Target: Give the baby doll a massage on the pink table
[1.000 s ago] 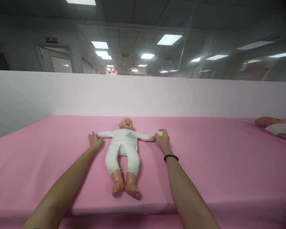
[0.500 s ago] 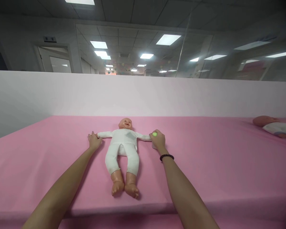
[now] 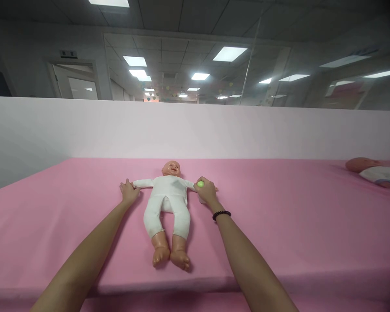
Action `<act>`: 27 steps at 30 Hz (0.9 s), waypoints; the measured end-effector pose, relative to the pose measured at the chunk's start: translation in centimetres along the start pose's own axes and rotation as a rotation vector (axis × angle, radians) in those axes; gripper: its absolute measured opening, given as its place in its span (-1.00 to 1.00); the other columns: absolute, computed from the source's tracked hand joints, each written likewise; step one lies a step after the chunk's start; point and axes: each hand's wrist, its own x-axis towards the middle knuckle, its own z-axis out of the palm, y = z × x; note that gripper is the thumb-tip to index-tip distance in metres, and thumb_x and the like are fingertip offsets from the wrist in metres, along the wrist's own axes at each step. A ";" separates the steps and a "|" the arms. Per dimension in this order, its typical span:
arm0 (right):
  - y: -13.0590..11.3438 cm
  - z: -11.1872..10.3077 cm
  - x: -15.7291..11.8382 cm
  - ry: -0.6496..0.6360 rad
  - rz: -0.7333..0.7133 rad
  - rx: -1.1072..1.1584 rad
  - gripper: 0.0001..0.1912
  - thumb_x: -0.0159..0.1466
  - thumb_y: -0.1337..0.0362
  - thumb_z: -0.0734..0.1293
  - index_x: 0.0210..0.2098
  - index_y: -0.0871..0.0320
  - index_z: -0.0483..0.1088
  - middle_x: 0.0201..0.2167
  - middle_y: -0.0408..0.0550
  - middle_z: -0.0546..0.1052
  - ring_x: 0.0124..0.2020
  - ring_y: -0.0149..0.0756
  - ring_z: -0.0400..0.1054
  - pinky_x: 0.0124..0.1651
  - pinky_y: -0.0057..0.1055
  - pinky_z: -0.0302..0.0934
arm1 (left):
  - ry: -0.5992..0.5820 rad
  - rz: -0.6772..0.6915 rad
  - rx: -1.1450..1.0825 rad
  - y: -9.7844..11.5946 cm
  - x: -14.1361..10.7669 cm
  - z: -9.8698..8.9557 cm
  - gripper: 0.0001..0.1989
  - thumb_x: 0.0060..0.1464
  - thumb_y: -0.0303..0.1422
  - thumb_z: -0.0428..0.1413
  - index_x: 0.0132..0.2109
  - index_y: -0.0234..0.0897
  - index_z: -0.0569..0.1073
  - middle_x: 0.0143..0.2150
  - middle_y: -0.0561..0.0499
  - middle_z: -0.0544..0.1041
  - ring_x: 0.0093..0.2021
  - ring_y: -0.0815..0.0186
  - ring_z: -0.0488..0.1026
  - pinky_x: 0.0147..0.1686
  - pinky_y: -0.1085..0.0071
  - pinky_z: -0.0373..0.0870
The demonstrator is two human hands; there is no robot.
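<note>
A baby doll [image 3: 167, 190] in white clothes lies on its back on a pink-covered table [image 3: 279, 225], head at the far end, arms spread. At the doll's hand on the left side, my left hand [image 3: 129, 192] touches the end of the sleeve, some fingers spread on the cloth. My right hand [image 3: 207, 190] is closed round a small object with a bright green top [image 3: 200, 184], over the doll's other forearm. A pale part of that object shows beneath my fingers. The doll's hand peeks out beyond my knuckles.
Another doll [image 3: 364, 165] in white lies at the far right of the table. A low white wall [image 3: 195, 130] runs along the back edge, with glass above it.
My right hand has moved left along the doll's arm, toward its body, with the green-topped object. The doll's hand now shows beside it. My left hand has stayed nearly still.
</note>
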 end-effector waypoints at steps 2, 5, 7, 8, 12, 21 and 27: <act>0.0 0.1 0.0 0.001 0.003 -0.012 -0.86 0.08 0.16 0.27 -0.45 0.09 0.35 -0.51 -0.13 0.49 -0.43 -0.24 0.31 -0.34 -0.38 0.06 | 0.002 -0.006 0.004 0.1 -0.1 0.0 -0.10 0.01 -0.32 0.14 0.40 -0.64 -0.02 0.36 -0.54 0.15 0.50 -0.21 -0.20 0.42 0.00 -0.14; 0.3 0.2 0.1 0.002 0.008 -0.006 -0.86 0.09 0.16 0.28 -0.44 0.09 0.36 -0.50 -0.14 0.50 -0.43 -0.24 0.32 -0.35 -0.39 0.06 | 0.002 -0.011 0.011 0.2 -0.1 -0.1 -0.11 -0.01 -0.33 0.15 0.38 -0.61 0.01 0.36 -0.55 0.15 0.50 -0.20 -0.18 0.42 0.00 -0.15; 0.3 0.2 0.2 -0.005 0.001 -0.006 -0.86 0.10 0.16 0.28 -0.43 0.09 0.36 -0.49 -0.14 0.50 -0.42 -0.24 0.33 -0.34 -0.39 0.07 | 0.002 -0.010 0.006 0.2 -0.2 -0.1 -0.12 -0.02 -0.33 0.16 0.38 -0.59 0.03 0.35 -0.55 0.16 0.50 -0.19 -0.17 0.42 -0.01 -0.14; 0.3 0.2 0.2 -0.012 0.001 -0.012 -0.86 0.10 0.16 0.28 -0.43 0.08 0.37 -0.48 -0.14 0.51 -0.41 -0.24 0.33 -0.34 -0.38 0.07 | 0.003 -0.012 -0.001 0.2 -0.2 -0.1 -0.12 -0.03 -0.33 0.16 0.38 -0.57 0.04 0.35 -0.54 0.17 0.50 -0.19 -0.17 0.42 -0.02 -0.13; -0.3 0.0 0.1 -0.096 0.002 -0.004 -0.84 0.10 0.15 0.31 -0.36 0.08 0.39 -0.43 -0.14 0.51 -0.35 -0.23 0.35 -0.27 -0.37 0.11 | 0.005 -0.027 -0.033 0.3 -0.3 -0.2 -0.11 -0.08 -0.36 0.19 0.37 -0.47 0.05 0.36 -0.47 0.18 0.50 -0.19 -0.18 0.41 -0.07 -0.09; -1.6 -0.5 -0.4 -0.297 -0.018 0.287 -0.54 0.06 0.21 0.36 -0.04 0.10 0.33 -0.33 -0.16 0.48 -0.35 -0.30 0.35 -0.27 -0.40 0.22 | -0.006 -0.017 -0.022 0.4 -0.4 -0.2 -0.14 -0.06 -0.36 0.18 0.37 -0.46 0.08 0.33 -0.44 0.23 0.50 -0.16 -0.19 0.42 -0.04 -0.10; -0.9 -1.2 -0.2 -0.238 0.131 0.354 -0.57 0.01 0.21 0.33 -0.10 0.12 0.36 -0.47 -0.20 0.43 -0.45 -0.32 0.31 -0.39 -0.43 0.19 | -0.020 -0.013 0.042 0.3 -0.2 0.0 -0.12 0.02 -0.31 0.15 0.40 -0.62 0.01 0.37 -0.53 0.15 0.50 -0.18 -0.20 0.43 0.03 -0.12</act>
